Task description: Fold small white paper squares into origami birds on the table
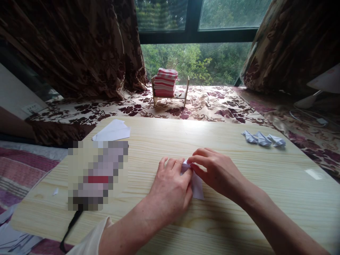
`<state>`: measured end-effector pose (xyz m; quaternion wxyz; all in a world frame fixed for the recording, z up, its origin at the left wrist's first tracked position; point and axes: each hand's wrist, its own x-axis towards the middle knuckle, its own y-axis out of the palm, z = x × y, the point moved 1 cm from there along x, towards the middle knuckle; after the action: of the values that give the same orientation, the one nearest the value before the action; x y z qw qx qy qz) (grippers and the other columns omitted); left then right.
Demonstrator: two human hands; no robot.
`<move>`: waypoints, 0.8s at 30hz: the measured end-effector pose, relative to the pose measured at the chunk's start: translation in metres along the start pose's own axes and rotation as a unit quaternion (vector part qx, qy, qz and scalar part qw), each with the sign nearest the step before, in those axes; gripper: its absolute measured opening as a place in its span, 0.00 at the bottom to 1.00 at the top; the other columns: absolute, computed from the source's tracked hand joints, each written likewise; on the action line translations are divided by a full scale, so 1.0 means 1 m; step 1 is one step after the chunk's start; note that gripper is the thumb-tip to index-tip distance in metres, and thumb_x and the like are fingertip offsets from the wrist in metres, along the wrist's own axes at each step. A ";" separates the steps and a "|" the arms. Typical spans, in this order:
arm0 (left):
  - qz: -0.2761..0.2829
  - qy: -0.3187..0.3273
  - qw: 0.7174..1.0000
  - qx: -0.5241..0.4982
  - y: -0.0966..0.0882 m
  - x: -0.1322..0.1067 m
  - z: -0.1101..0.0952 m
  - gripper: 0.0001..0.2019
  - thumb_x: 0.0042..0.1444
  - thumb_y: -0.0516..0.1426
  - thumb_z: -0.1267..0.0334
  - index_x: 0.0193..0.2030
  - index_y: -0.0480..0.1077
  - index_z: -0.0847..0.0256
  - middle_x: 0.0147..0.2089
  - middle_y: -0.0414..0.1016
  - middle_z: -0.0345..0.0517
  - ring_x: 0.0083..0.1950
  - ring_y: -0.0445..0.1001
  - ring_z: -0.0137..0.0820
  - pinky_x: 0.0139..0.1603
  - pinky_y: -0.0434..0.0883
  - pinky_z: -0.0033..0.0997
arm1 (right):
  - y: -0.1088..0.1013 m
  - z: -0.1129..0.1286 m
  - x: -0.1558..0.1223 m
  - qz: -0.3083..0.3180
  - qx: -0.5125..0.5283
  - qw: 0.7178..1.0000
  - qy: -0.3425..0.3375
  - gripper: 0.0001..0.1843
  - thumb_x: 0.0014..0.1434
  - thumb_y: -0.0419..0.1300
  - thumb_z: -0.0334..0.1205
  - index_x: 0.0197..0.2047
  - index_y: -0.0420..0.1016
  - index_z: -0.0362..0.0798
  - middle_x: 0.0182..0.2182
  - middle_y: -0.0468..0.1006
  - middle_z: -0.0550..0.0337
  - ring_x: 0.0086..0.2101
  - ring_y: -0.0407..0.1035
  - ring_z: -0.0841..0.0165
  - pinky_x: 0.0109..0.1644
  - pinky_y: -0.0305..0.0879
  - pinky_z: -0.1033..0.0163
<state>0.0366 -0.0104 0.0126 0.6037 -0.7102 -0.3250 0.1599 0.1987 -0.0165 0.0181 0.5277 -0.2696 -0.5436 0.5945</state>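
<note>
A small piece of white paper (198,187) lies on the wooden table, partly folded at its far end. My left hand (171,180) presses it down from the left and covers much of it. The thumb and fingers of my right hand (212,166) pinch the folded far edge. Both hands meet at this fold, so its exact shape is hidden. To the far right, several folded white paper pieces (263,139) sit in a row, apart from the hands.
White paper sheets (113,131) lie at the table's far left. In front of them is a blurred-out object with a black strap (71,226). A paper scrap (55,191) rests near the left edge. Beyond the table, a small wooden rack (187,92) holds folded pink-and-white cloths (165,83).
</note>
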 end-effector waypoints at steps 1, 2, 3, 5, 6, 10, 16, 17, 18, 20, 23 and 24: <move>-0.002 -0.001 1.000 0.000 0.000 0.000 0.000 0.16 0.56 0.52 0.64 0.51 0.68 0.62 0.57 0.65 0.54 0.54 0.63 0.44 0.60 0.55 0.53 | 0.000 0.000 0.000 0.001 0.000 1.000 0.001 0.08 0.59 0.58 0.33 0.38 0.78 0.52 0.35 0.76 0.58 0.36 0.69 0.67 0.35 0.62 0.65; -0.005 -0.001 1.000 0.000 0.000 0.000 0.000 0.16 0.56 0.52 0.64 0.52 0.68 0.62 0.58 0.65 0.54 0.54 0.63 0.44 0.60 0.56 0.52 | 0.000 0.000 0.000 0.003 0.001 1.000 0.001 0.09 0.59 0.57 0.33 0.38 0.78 0.52 0.35 0.76 0.58 0.36 0.69 0.67 0.35 0.62 0.65; -0.007 -0.001 1.000 0.001 0.000 0.000 0.000 0.16 0.56 0.52 0.64 0.52 0.67 0.61 0.58 0.64 0.54 0.54 0.63 0.44 0.60 0.56 0.52 | 0.000 0.000 0.000 0.006 0.001 1.000 0.002 0.09 0.59 0.57 0.33 0.39 0.78 0.52 0.35 0.76 0.58 0.36 0.69 0.67 0.35 0.62 0.65; -0.011 0.001 1.000 0.003 0.000 0.000 0.000 0.17 0.56 0.52 0.64 0.52 0.67 0.62 0.60 0.63 0.55 0.55 0.62 0.45 0.60 0.57 0.52 | 0.000 0.000 -0.001 0.014 0.004 1.000 0.003 0.09 0.59 0.57 0.33 0.39 0.78 0.52 0.35 0.76 0.58 0.36 0.69 0.67 0.35 0.62 0.65; -0.011 0.002 1.000 0.005 0.000 -0.001 0.000 0.17 0.56 0.52 0.64 0.53 0.67 0.62 0.61 0.62 0.55 0.56 0.62 0.45 0.59 0.57 0.52 | 0.000 0.000 -0.001 0.018 0.005 1.000 0.004 0.10 0.60 0.56 0.33 0.39 0.78 0.53 0.35 0.76 0.58 0.36 0.69 0.67 0.35 0.62 0.65; -0.009 0.006 1.000 0.003 0.000 -0.001 0.001 0.17 0.57 0.51 0.64 0.53 0.67 0.62 0.63 0.61 0.54 0.56 0.62 0.45 0.60 0.57 0.53 | -0.001 0.000 -0.001 0.036 0.009 0.999 0.013 0.10 0.59 0.57 0.33 0.38 0.78 0.54 0.35 0.76 0.59 0.37 0.69 0.68 0.35 0.62 0.66; -0.004 0.012 1.000 0.007 0.000 0.001 0.001 0.16 0.58 0.50 0.64 0.52 0.67 0.62 0.61 0.64 0.51 0.55 0.62 0.44 0.59 0.56 0.52 | -0.003 -0.004 -0.003 0.050 0.028 0.998 0.018 0.13 0.59 0.57 0.33 0.45 0.76 0.57 0.35 0.75 0.60 0.37 0.69 0.67 0.34 0.62 0.66; -0.005 0.012 1.000 0.008 0.000 0.002 0.000 0.16 0.59 0.50 0.64 0.53 0.67 0.62 0.60 0.64 0.51 0.54 0.62 0.44 0.59 0.56 0.52 | -0.003 -0.005 -0.004 0.050 0.028 0.998 0.018 0.13 0.59 0.57 0.33 0.44 0.76 0.57 0.35 0.75 0.60 0.37 0.69 0.67 0.34 0.61 0.66; -0.005 0.012 1.000 0.009 0.000 0.001 0.000 0.16 0.59 0.50 0.63 0.53 0.67 0.62 0.60 0.65 0.51 0.54 0.62 0.44 0.59 0.56 0.53 | -0.003 -0.006 -0.004 0.051 0.027 0.998 0.017 0.11 0.60 0.56 0.33 0.43 0.77 0.56 0.35 0.75 0.59 0.37 0.69 0.67 0.34 0.61 0.66; -0.007 0.012 1.000 0.008 -0.001 0.001 0.000 0.16 0.59 0.50 0.63 0.53 0.67 0.62 0.60 0.65 0.50 0.54 0.62 0.44 0.59 0.56 0.53 | -0.003 -0.008 -0.004 0.052 0.025 0.998 0.012 0.10 0.60 0.56 0.34 0.40 0.77 0.55 0.35 0.75 0.59 0.36 0.69 0.68 0.34 0.62 0.66; -0.010 0.014 1.000 0.006 -0.001 0.000 0.000 0.16 0.59 0.49 0.64 0.52 0.68 0.61 0.60 0.65 0.51 0.54 0.62 0.43 0.60 0.56 0.53 | -0.004 -0.010 -0.005 0.054 0.026 0.998 0.001 0.09 0.59 0.57 0.33 0.38 0.77 0.54 0.34 0.75 0.59 0.35 0.69 0.69 0.34 0.62 0.67; -0.010 0.014 1.000 0.006 0.000 0.000 0.000 0.16 0.60 0.49 0.64 0.52 0.68 0.62 0.60 0.65 0.51 0.54 0.62 0.44 0.60 0.56 0.53 | -0.004 -0.010 -0.005 0.054 0.025 0.998 -0.002 0.09 0.59 0.57 0.33 0.38 0.77 0.54 0.34 0.75 0.59 0.35 0.69 0.69 0.34 0.62 0.67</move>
<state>0.0364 -0.0103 0.0128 0.6137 -0.7054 -0.3231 0.1460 0.2105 -0.0180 0.0183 0.5002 -0.2840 -0.5145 0.6359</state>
